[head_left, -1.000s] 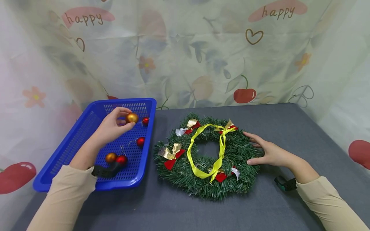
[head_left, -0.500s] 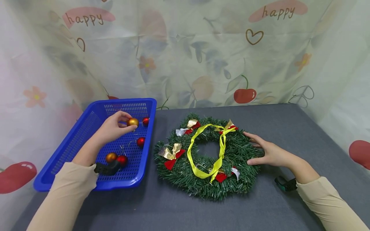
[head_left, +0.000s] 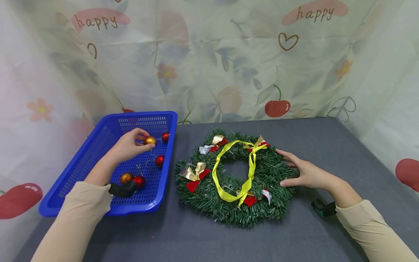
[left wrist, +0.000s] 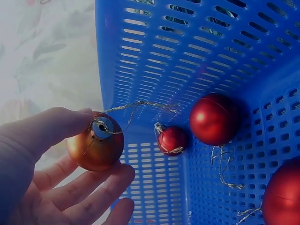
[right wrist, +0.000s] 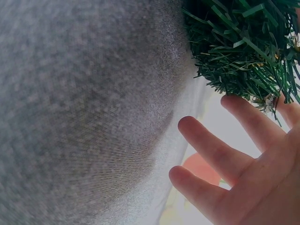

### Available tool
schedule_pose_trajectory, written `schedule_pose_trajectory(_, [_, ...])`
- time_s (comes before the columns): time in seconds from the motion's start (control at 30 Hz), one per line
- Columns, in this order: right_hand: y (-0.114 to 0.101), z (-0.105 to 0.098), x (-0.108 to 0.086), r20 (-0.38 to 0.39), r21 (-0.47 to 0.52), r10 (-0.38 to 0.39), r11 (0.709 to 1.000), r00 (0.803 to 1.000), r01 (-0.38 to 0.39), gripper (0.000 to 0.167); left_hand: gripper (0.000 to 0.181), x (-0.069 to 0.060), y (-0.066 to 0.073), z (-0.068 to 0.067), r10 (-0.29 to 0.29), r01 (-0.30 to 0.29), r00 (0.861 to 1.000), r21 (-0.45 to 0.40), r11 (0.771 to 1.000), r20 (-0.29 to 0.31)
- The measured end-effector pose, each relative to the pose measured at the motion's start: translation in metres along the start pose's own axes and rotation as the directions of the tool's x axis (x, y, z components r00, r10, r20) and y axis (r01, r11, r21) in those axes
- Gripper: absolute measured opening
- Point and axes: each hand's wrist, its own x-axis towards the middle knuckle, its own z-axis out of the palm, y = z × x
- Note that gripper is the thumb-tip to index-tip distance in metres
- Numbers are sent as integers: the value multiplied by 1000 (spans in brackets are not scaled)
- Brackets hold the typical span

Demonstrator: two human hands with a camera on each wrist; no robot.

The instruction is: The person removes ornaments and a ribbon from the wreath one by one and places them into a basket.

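My left hand (head_left: 130, 146) pinches a gold Christmas bauble (left wrist: 96, 147) between thumb and fingers, above the floor of a blue basket (head_left: 170, 156). The bauble's metal cap and a loop of gold string show in the left wrist view. On the right side, my right hand (head_left: 306, 174) rests thumb and fingertips at the edge of a green wreath (head_left: 271, 171), its fingers spread. The wreath lies flat and carries a yellow ribbon (head_left: 214, 173) plus several red, gold and white bows. The fingertips deepest in the greenery are partly hidden.
Inside the basket lie a second gold bauble (head_left: 126, 178) and red baubles (head_left: 159, 161), some with string loops. A grey cloth (head_left: 196, 240) covers the table, and a printed curtain (head_left: 209, 65) hangs behind it.
Holding the gold bauble, my left hand has lowered slightly within the basket. My right hand and the wreath have stayed in place.
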Motion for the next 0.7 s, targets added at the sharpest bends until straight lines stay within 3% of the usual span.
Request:
schedule_pose_trajectory(0.4, [1,0,1,7,-5,7,1000,1000,-7,96,47,-3,2,0,21,-21,1000,-36,999,9])
schedule_pose_trajectory(0.7, [4,1,1,-2,-5,5,1000,1000,-5,96,36,-16,41,8,135,-136,991,-78,988,-10])
